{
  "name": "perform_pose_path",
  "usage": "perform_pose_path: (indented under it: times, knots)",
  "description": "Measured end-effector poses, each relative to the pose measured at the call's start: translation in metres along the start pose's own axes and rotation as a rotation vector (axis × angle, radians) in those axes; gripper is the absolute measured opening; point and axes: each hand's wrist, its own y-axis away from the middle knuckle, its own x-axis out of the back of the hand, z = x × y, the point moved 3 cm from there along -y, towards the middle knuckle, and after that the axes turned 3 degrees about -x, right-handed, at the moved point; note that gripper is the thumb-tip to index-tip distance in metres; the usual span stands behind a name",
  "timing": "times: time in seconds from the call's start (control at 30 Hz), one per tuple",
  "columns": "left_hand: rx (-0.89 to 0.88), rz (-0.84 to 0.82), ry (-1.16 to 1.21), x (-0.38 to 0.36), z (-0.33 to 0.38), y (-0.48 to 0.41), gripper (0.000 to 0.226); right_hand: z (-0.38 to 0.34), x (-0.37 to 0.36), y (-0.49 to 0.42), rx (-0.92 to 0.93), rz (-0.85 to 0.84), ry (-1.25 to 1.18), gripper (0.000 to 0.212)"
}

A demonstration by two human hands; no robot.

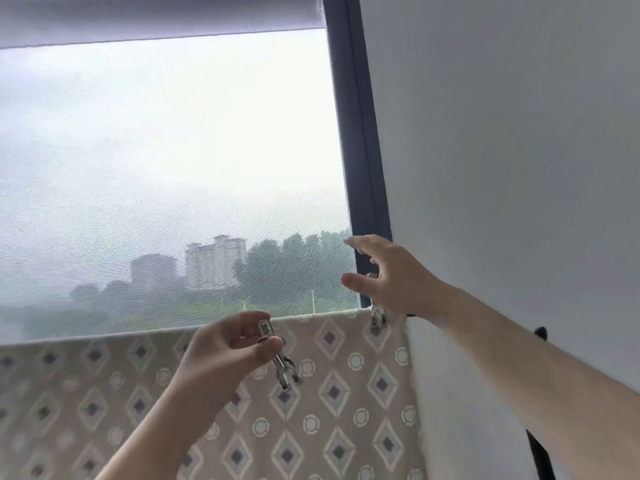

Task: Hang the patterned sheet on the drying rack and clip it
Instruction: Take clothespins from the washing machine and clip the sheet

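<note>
Two shiny steel spring clips are in view. The loose clip (pixel 278 356) is pinched between the thumb and fingers of the left hand (pixel 228 344), at 7 o'clock from the centre of view, and hangs in front of the cloth without biting it. The fixed clip (pixel 377 317) sits on the top edge of the beige patterned sheet (pixel 332 420), which has grey diamonds and white rings, at the sheet's 1 o'clock corner. The patterned sheet is draped across the bottom of the view, its top fold running from 9 o'clock up towards 4 o'clock.

The right hand (pixel 391 275) hovers at 12 o'clock of the fixed clip, thumb and forefinger apart with nothing between them.

Risks, as judged:
- The left hand's pinch is light and sits high on the loose clip, so the clip could slip and drop.
- Only one corner is secured. A pull on the cloth could drag the unclipped length off its support.
- A clip set on the cloth alone, and not over the bar, would hold nothing.

Not verifiable:
- The drying rack bar is wholly covered by the fold.
- The right hand's lower fingers are hidden, and a metallic glint at its palm cannot be identified.
- The sheet's left and lower edges are cut off.
- A black part (pixel 541 332) at 4 o'clock is unclear.
- The sheet's pattern is blurred at 8 o'clock.
</note>
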Motion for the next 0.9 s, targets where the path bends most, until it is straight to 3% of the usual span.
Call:
perform_pose_path:
  times: [0.13, 0.37, 0.47, 0.57, 0.67, 0.77, 0.9]
  knots:
    - [-0.002, 0.091, -0.054, 0.042, -0.001, 0.02, 0.091, -0.023, -0.054, 0.008, 0.079, -0.023, -0.109, 0.055]
    - [0.111, 0.213, -0.285, 0.136, 0.002, 0.076, 0.079, -0.063, -0.156, -0.001, 0.104, -0.157, -0.302, 0.043]
    - [0.151, 0.306, -0.338, 0.184, 0.015, 0.098, 0.058, -0.098, -0.19, -0.005, 0.138, -0.164, -0.338, 0.039]
    - [0.152, 0.372, -0.385, 0.231, 0.031, 0.119, 0.079, -0.14, -0.212, -0.01, 0.173, -0.2, -0.333, 0.036]
    - [0.148, 0.431, -0.398, 0.276, 0.047, 0.14, 0.058, -0.187, -0.229, -0.017, 0.2, -0.222, -0.331, 0.035]
    - [0.149, 0.419, -0.422, 0.322, 0.059, 0.16, 0.08, -0.238, -0.244, -0.023, 0.241, -0.249, -0.297, 0.036]
    - [0.151, 0.38, -0.441, 0.384, 0.071, 0.18, 0.085, -0.296, -0.272, -0.028, 0.241, -0.255, -0.294, 0.037]
